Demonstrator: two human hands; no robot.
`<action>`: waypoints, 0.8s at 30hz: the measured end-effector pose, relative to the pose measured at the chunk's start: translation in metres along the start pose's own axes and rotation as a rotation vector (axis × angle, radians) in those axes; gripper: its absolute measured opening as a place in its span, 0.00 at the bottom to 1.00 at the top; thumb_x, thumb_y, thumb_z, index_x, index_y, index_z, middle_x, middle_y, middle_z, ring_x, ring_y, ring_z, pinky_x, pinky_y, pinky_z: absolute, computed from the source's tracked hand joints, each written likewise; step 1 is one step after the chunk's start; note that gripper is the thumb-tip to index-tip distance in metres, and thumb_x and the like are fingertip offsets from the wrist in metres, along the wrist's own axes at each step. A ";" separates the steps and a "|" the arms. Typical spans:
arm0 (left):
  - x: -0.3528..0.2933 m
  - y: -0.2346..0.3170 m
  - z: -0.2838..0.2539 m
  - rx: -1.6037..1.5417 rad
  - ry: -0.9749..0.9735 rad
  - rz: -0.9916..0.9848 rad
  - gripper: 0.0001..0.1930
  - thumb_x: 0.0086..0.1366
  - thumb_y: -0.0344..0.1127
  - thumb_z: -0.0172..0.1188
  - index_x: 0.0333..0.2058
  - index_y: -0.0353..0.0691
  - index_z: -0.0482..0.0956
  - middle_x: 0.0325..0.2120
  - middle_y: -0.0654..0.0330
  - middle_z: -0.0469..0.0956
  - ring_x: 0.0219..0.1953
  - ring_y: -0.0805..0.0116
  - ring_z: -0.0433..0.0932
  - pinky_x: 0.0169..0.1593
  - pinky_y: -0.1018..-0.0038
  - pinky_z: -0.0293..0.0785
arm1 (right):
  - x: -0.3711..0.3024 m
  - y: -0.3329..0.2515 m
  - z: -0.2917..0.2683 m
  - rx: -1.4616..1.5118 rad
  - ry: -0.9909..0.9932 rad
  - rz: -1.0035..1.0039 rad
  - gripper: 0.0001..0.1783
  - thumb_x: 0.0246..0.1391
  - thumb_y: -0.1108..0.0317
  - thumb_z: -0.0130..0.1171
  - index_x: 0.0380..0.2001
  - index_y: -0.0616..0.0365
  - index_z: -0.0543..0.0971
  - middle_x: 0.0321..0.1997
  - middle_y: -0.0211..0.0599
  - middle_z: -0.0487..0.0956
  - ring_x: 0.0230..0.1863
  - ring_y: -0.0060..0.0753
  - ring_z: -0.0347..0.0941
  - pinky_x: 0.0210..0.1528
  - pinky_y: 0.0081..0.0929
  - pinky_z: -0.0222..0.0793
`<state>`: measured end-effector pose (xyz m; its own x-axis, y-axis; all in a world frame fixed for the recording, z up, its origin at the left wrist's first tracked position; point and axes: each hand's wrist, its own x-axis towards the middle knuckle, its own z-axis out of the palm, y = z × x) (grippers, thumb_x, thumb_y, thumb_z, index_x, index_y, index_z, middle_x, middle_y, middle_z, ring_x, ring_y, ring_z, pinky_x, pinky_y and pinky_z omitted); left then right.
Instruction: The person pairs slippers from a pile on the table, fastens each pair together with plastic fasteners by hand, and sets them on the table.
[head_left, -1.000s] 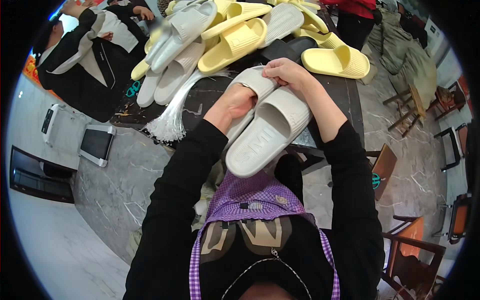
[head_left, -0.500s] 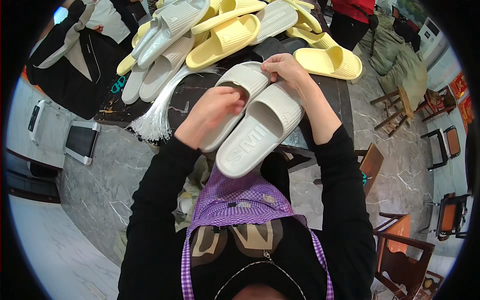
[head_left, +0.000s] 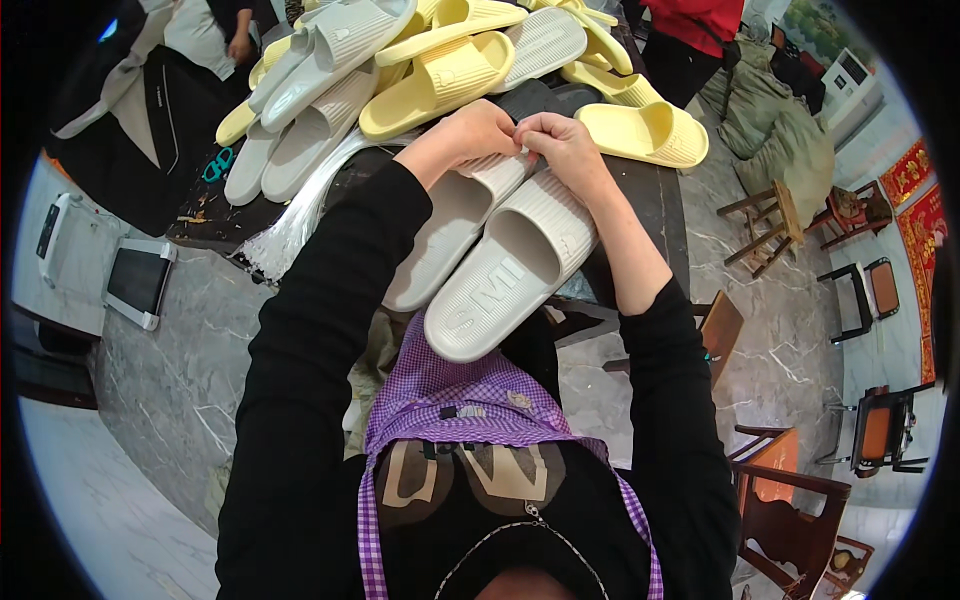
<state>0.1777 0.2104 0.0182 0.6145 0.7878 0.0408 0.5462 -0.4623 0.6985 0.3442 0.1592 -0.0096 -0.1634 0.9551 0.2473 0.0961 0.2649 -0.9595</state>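
Observation:
Two light grey slide slippers lie side by side over the near edge of the dark table, toes pointing away. The left slipper [head_left: 425, 265] is partly covered by my left forearm; the right slipper [head_left: 485, 312] shows its ribbed strap and embossed sole. At their far, toe ends my left hand [head_left: 478, 132] and my right hand [head_left: 563, 148] meet, fingertips pinched together close above the straps. Whatever sits between the fingertips is too small to make out. Beside my left forearm, a bundle of thin white plastic strands [head_left: 290, 232] spreads over the table edge.
Yellow slippers [head_left: 440, 85] and grey slippers [head_left: 325, 140] are piled at the table's far side. One yellow slipper [head_left: 650, 133] lies at the right. Two other people [head_left: 690, 50] stand beyond. A wooden stool [head_left: 770, 225] and chairs [head_left: 800, 500] stand at the right.
My left hand has moved from the left slipper's opening up and away to the toe ends, meeting my right hand. The slippers have stayed nearly in place.

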 end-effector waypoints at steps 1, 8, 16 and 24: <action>0.000 -0.001 0.002 -0.092 -0.028 -0.030 0.11 0.48 0.33 0.61 0.29 0.31 0.79 0.21 0.60 0.78 0.24 0.76 0.73 0.31 0.77 0.69 | -0.001 0.001 -0.001 -0.049 0.005 -0.012 0.04 0.50 0.73 0.55 0.28 0.62 0.78 0.27 0.28 0.76 0.25 0.17 0.68 0.31 0.16 0.67; -0.006 -0.008 0.013 -0.322 -0.015 -0.086 0.09 0.48 0.30 0.61 0.28 0.32 0.80 0.21 0.61 0.77 0.23 0.76 0.72 0.28 0.78 0.69 | -0.013 -0.007 -0.005 -0.324 0.072 0.016 0.06 0.50 0.72 0.55 0.28 0.63 0.78 0.25 0.27 0.75 0.27 0.16 0.67 0.33 0.15 0.65; -0.011 -0.004 0.016 -0.436 0.021 -0.082 0.08 0.50 0.28 0.61 0.28 0.29 0.80 0.21 0.60 0.77 0.23 0.75 0.72 0.28 0.78 0.69 | -0.024 -0.012 -0.003 -0.397 0.113 0.093 0.09 0.49 0.68 0.54 0.28 0.64 0.78 0.23 0.28 0.75 0.26 0.17 0.67 0.31 0.16 0.65; -0.008 -0.009 0.018 -0.334 0.034 -0.047 0.10 0.52 0.34 0.60 0.32 0.33 0.80 0.23 0.61 0.79 0.27 0.75 0.74 0.33 0.77 0.70 | -0.025 -0.013 0.001 -0.494 0.149 0.004 0.10 0.48 0.67 0.54 0.25 0.64 0.77 0.20 0.28 0.74 0.24 0.17 0.67 0.30 0.18 0.65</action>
<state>0.1785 0.2007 -0.0013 0.5707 0.8209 0.0233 0.3535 -0.2712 0.8953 0.3464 0.1319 -0.0029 -0.0235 0.9552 0.2951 0.5549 0.2580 -0.7909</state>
